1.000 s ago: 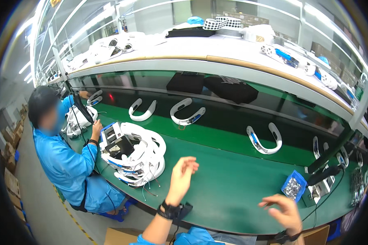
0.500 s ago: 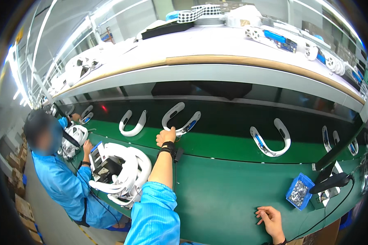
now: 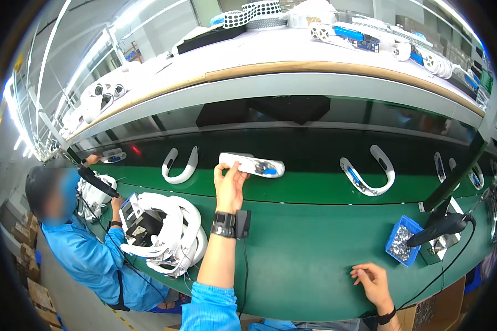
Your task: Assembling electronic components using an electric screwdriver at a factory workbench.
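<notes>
My left hand (image 3: 230, 192) reaches over the dark band at the back of the bench. Its thumb and fingers pinch a white U-shaped housing (image 3: 247, 164), now tipped up so that it shows almost edge-on, with a blue part and some wiring near its right end. My right hand (image 3: 373, 282) hangs over the green bench top (image 3: 303, 259) at the lower right, fingers loosely bent and apart, holding nothing. Nearest to it is a blue bin (image 3: 391, 249) of small metal parts. A black handheld tool with a cable (image 3: 439, 230) leans above that bin.
More U-shaped housings lie along the dark band, one to the left (image 3: 178, 177) and one to the right (image 3: 376, 190). White housings (image 3: 190, 226) are heaped left of my arm. A co-worker in blue (image 3: 74, 248) sits at the left. A shelf edge (image 3: 292, 85) spans above.
My left hand has tilted the housing up from lying flat in its U shape to nearly edge-on. The co-worker's dark tool has shifted. My right hand stays near the same place.
</notes>
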The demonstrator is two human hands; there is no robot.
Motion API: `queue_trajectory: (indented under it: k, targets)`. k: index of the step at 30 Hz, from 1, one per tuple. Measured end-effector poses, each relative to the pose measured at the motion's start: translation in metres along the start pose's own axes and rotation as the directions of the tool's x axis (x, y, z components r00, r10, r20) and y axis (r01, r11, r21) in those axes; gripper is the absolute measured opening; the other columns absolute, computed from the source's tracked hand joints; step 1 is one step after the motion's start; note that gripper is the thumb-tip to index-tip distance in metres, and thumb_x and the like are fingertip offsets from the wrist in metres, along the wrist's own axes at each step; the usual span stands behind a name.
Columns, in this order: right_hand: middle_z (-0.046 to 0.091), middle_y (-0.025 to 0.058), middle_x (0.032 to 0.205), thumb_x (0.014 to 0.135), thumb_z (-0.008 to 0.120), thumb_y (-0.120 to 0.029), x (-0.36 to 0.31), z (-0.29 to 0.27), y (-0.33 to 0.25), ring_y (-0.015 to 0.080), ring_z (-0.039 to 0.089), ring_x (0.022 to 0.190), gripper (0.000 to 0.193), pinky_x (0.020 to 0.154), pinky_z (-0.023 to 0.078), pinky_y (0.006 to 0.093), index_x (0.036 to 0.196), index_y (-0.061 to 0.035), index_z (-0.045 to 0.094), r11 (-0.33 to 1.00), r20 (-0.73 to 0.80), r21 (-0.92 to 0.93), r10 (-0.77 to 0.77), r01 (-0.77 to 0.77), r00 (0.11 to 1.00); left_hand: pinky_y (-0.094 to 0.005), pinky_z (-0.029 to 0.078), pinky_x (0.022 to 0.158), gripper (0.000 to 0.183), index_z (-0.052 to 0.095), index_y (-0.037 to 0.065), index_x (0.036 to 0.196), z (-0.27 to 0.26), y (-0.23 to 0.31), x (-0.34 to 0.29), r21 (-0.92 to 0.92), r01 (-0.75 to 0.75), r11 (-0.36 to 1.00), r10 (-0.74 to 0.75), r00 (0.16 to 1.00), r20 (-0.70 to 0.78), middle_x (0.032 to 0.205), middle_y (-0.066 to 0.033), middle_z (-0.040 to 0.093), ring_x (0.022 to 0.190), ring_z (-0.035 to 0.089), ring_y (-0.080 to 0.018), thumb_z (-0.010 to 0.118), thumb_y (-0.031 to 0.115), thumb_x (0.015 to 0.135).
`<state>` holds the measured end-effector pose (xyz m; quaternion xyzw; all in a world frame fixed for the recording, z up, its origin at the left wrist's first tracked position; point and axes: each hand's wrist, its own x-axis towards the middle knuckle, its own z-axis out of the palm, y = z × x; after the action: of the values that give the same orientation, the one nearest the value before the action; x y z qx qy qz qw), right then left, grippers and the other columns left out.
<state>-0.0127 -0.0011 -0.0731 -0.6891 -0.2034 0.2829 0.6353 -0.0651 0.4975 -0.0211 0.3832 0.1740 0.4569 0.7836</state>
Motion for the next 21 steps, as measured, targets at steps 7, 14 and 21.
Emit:
queue_trajectory:
  k: [7,14,21]
  targets:
    - [0.072,0.0117,0.104,0.101,0.065,-0.003,-0.011,-0.006,-0.078,0.0194,0.071,0.096,0.014,0.079,0.058,0.0313,0.111,0.0033,0.072,0.989,-0.167,-0.03,-0.151,0.148,0.974,-0.036,0.053,0.083,0.038,0.047,0.017,0.129,0.064,0.033,-0.142,0.255,0.17,0.952,-0.227,0.95,0.213,0.116,-0.0114,0.07,0.101,0.068,-0.0193,0.066,0.0,0.1]
    - [0.069,0.013,0.113,0.087,0.076,0.001,0.005,0.044,-0.113,0.0253,0.065,0.102,0.026,0.084,0.055,0.0348,0.113,-0.0024,0.074,0.735,0.119,-0.361,-0.574,0.574,0.81,-0.032,0.054,0.091,0.039,0.056,0.004,0.132,0.089,0.019,-0.235,0.231,0.357,0.905,-0.415,0.857,0.304,0.114,-0.0131,0.071,0.105,0.067,-0.0178,0.069,-0.005,0.096]
    - [0.069,0.0143,0.11,0.09,0.073,0.002,-0.022,0.02,-0.09,0.0244,0.067,0.097,0.022,0.082,0.056,0.0346,0.112,0.0006,0.072,0.83,-0.01,-0.298,-0.497,0.472,0.868,-0.0384,0.057,0.092,0.03,0.044,0.01,0.139,0.109,0.0,-0.27,0.321,0.362,0.875,-0.468,0.802,0.37,0.119,-0.0214,0.069,0.107,0.069,-0.024,0.051,0.008,0.11]
